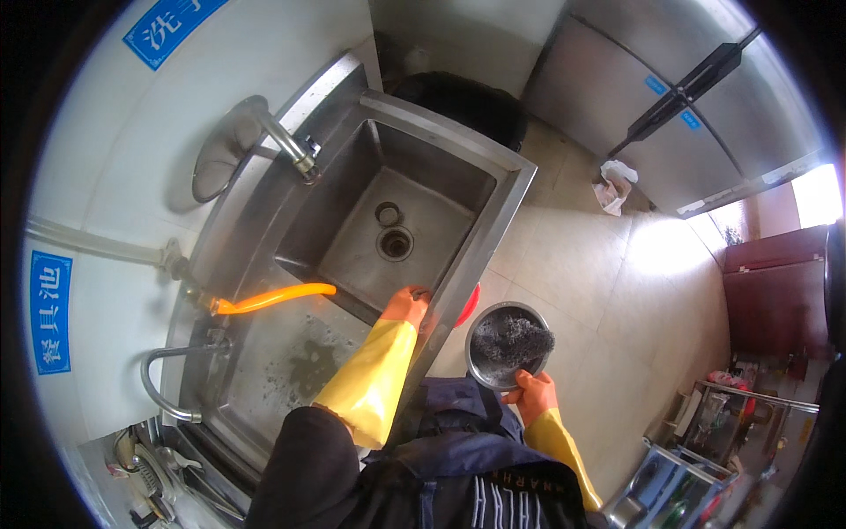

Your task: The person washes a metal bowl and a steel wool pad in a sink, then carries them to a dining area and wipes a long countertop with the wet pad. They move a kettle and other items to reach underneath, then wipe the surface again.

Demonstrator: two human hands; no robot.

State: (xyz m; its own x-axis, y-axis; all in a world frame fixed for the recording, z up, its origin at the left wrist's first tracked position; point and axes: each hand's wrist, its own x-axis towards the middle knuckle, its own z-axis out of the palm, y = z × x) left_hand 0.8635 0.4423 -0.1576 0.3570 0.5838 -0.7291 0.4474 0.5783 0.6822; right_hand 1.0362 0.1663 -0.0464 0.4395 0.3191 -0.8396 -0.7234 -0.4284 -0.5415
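Note:
My left hand (pixel 406 305), in an orange rubber glove with a long yellow cuff, reaches to the near front corner of a stainless steel sink basin (pixel 429 248). Its fingers are curled there; a small dark patch shows at the fingertips, and I cannot tell whether they hold anything. Gloved the same way, my right hand (pixel 534 393) grips the rim of a round metal bowl (pixel 477 377) in front of the sink, above the floor. A dark, tangled mesh scourer (pixel 515 340) lies in the bowl and spreads over its right side.
An orange hose (pixel 277 299) hangs from a wall tap, beside a steel faucet (pixel 291 145) and a curved spout (pixel 155 377). A drain (pixel 395 244) opens in the basin floor. Utensils (pixel 158 483) lie lower left. A steel refrigerator (pixel 595 73) and shelf rack (pixel 720 430) stand right.

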